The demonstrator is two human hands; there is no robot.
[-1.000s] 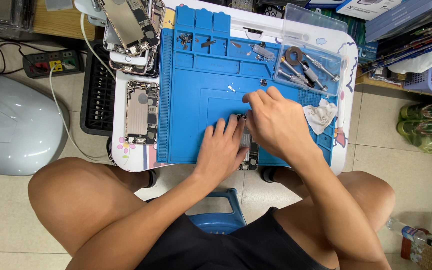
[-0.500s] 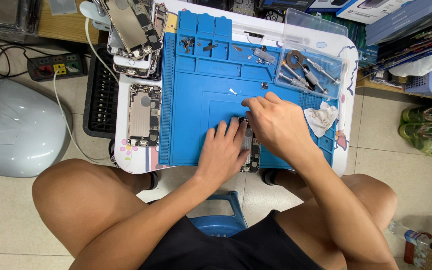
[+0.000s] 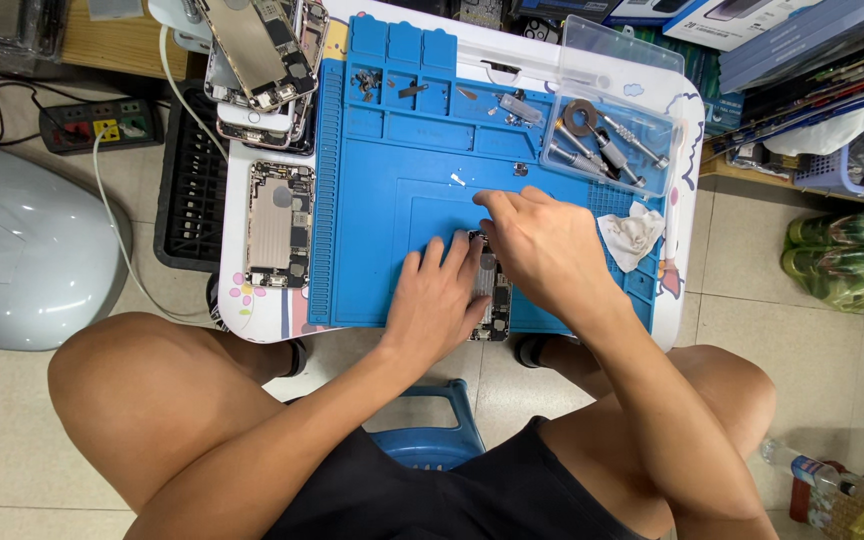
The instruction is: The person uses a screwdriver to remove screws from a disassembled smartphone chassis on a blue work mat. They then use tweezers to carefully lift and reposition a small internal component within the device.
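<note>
An opened phone (image 3: 491, 290) lies near the front edge of a blue repair mat (image 3: 392, 200), its innards facing up. My left hand (image 3: 440, 305) lies flat on the phone's left side and holds it down. My right hand (image 3: 544, 250) covers the phone's right side and upper end, its fingertips drawn together and pointing left over the mat. Whether those fingers hold a small tool or part is hidden. Small screws and metal bits (image 3: 520, 168) lie on the mat just beyond my right hand.
The mat covers a small white table (image 3: 252, 310). Another opened phone shell (image 3: 280, 225) and a stack of phone parts (image 3: 262, 50) lie at the left. A clear tray of tools (image 3: 607, 130) and a white cloth (image 3: 630, 235) sit at the right. A power strip (image 3: 102, 125) lies on the floor.
Both hands stay on the phone. My right fingertips have shifted slightly left over the mat, and the view has drifted a little.
</note>
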